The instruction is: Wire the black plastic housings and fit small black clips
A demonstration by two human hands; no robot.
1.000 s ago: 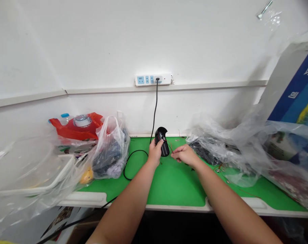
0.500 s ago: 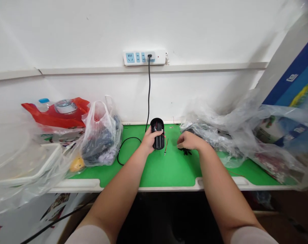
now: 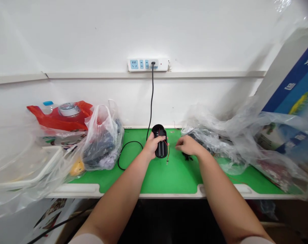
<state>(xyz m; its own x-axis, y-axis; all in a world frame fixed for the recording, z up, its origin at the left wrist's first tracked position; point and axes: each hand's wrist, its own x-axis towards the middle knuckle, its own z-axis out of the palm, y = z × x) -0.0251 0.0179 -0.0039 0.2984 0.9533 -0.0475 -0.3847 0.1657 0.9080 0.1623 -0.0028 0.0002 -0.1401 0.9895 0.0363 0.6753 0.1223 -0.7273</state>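
Black casing point(image 3: 161, 146) in left hand point(image 3: 153, 146), right hand point(image 3: 189, 146) open.

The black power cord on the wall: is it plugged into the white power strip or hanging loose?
Plugged in: the black power cord runs up the wall and ends in a socket of the white power strip.

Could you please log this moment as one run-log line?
left hand: grips black rounded plastic housing | right hand: open, near thin red wire
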